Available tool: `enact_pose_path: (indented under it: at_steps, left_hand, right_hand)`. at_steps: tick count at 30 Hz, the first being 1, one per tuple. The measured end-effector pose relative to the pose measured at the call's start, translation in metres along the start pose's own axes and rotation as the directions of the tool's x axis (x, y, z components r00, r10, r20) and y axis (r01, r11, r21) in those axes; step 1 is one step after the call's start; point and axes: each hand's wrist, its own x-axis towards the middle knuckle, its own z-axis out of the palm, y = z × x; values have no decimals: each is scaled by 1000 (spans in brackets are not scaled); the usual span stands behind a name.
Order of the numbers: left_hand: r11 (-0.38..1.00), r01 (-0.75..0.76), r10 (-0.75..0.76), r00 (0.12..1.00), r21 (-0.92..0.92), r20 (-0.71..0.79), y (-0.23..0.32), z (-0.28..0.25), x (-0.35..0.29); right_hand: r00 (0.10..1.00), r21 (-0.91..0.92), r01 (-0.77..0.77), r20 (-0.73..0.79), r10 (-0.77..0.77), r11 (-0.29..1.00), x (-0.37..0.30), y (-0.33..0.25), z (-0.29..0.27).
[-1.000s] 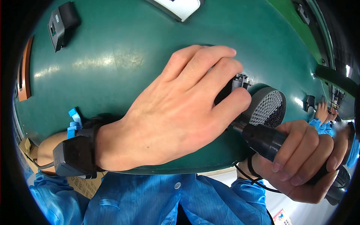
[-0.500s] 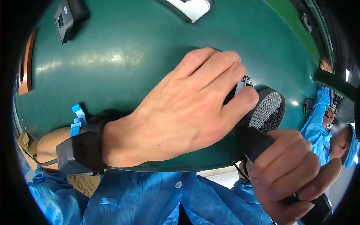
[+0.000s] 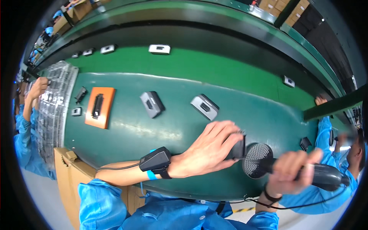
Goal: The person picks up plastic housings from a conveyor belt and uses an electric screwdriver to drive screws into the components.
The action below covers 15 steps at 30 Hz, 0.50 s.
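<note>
My left hand (image 3: 209,151) is closed around a small black plastic part (image 3: 240,147), held just left of a round dish. The fingers hide much of that part. My right hand (image 3: 293,172) grips a black electric screwdriver (image 3: 326,177), lying nearly level, its nose pointing left over the dish. The grey round dish (image 3: 252,154) has a dimpled face and stands on the green table; dark small screws seem to lie in its lower part. Whether the screwdriver tip touches them I cannot tell.
Two grey-and-black device housings (image 3: 152,104) (image 3: 205,107) and an orange block (image 3: 108,109) lie beyond my left arm. Similar units (image 3: 159,49) sit on a bright green belt. Co-workers sit left and right; a cardboard box (image 3: 69,172) stands near left, a black piece (image 3: 305,143) right.
The view has pulled back and tilted up, showing the belt and more table. The screwdriver has turned closer to level, its nose now over the dish. My left hand keeps the black part.
</note>
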Motion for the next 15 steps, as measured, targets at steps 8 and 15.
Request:
enact_pose_path:
  at_steps: [8,15]
  left_hand:
    - [868,275,-31,860,413,-509,-87,-59,132]
    - [724,455,-304,885,519,-353,-167,-41,141]
  right_hand:
    - [965,-124,207,-139,-224,970,35,2,-16]
    - [936,-127,294,-162,-312,948,29,1,-29]
